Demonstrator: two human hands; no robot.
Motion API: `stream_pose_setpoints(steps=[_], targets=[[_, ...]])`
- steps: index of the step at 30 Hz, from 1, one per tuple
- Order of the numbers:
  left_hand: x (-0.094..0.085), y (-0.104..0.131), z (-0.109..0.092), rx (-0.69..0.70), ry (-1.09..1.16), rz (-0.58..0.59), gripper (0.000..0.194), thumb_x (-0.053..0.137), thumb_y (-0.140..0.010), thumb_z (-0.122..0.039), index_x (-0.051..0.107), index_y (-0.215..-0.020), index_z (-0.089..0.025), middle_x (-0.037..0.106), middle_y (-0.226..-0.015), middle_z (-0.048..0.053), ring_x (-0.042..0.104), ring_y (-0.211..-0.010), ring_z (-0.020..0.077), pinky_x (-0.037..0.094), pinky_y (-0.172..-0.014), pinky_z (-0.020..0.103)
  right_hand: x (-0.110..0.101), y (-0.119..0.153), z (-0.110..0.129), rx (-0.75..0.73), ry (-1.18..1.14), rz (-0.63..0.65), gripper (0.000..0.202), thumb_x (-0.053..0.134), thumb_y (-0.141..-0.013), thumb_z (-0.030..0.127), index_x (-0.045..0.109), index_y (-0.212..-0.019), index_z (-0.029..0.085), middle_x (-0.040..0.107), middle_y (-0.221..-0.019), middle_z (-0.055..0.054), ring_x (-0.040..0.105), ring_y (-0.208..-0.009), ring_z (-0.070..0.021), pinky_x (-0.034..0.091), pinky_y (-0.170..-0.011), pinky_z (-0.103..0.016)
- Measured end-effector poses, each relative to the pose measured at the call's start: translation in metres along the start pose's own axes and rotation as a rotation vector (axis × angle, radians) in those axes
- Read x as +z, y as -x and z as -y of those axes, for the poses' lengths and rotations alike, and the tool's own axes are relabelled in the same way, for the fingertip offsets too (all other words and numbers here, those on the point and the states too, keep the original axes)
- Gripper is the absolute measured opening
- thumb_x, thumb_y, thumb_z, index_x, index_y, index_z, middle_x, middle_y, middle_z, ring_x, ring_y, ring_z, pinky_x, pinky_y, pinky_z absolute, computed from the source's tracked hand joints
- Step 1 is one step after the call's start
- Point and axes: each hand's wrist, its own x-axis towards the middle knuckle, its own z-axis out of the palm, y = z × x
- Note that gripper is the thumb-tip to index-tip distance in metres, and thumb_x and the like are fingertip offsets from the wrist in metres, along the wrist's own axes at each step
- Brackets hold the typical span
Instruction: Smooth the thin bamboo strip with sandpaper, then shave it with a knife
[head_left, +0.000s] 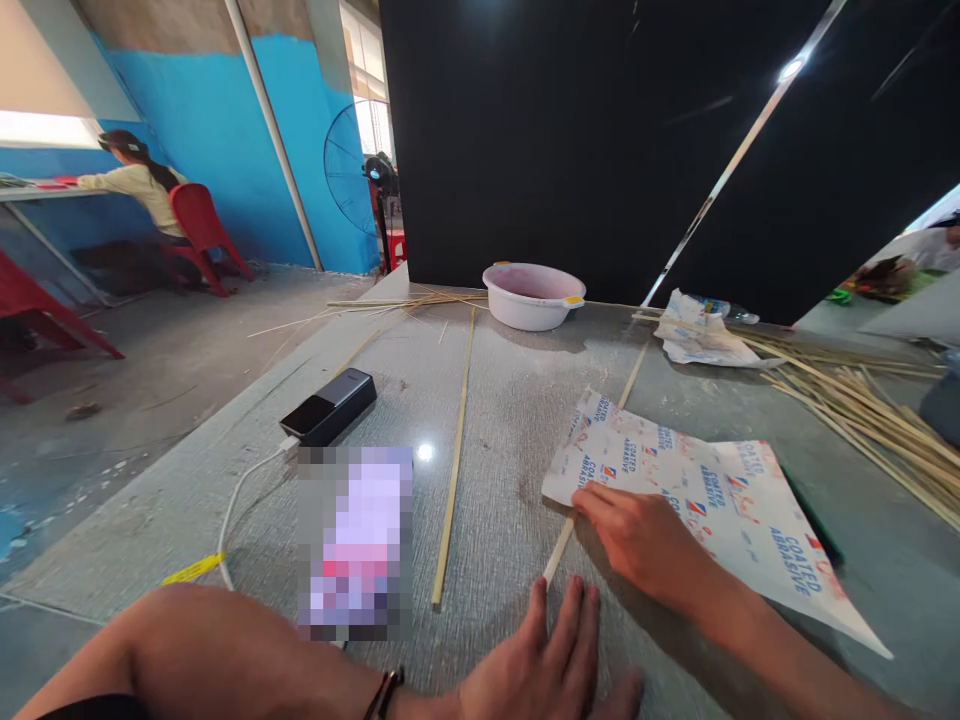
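Note:
A sheet of sandpaper (pixel 675 490), its printed backing reading "coated abrasive", lies across a thin bamboo strip (pixel 559 552). My right hand (pixel 637 540) is closed on the sheet's near left edge, fingers bent over it where the strip passes beneath. My left hand (pixel 551 650) rests on the table at the bottom, fingers stretched out. One of its fingertips touches the strip's near end; the thumb is blurred. Left of the hands a second bamboo strip (pixel 454 480) lies lengthwise on its own. The strip's middle is hidden under the sandpaper.
A phone (pixel 367 540) with a pixelated screen and a black power bank (pixel 330 405) with a white cable lie left. Behind stand a white basin (pixel 534 300) and a black panel (pixel 525 140). Crumpled paper (pixel 705 335) and bamboo strips (pixel 877 410) lie right. A person (pixel 154 185) sits far left.

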Motion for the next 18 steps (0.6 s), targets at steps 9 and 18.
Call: stream_pose_setpoints(steps=[9,18], targets=[[-0.002,0.000,0.000,0.005,-0.013,0.006,0.054,0.049,-0.114,-0.030,0.043,-0.167,-0.027,0.075,-0.139,0.013,0.070,-0.131,0.0299,0.050,-0.101,0.049,0.004,0.000,-0.006,0.016,-0.057,-0.058,0.029,0.042,-0.099,0.003,0.066,-0.098,0.019,0.072,-0.088,-0.005,0.069,-0.075,-0.0210,0.037,-0.065,-0.032],[-0.002,-0.002,0.001,0.002,0.046,0.021,0.052,0.051,-0.113,-0.030,0.047,-0.165,-0.028,0.075,-0.139,0.015,0.070,-0.131,0.0305,0.049,-0.102,0.051,0.009,-0.007,-0.012,0.006,-0.001,-0.069,0.030,0.040,-0.099,0.003,0.065,-0.096,0.018,0.071,-0.088,-0.006,0.067,-0.076,-0.0211,0.035,-0.065,-0.032]])
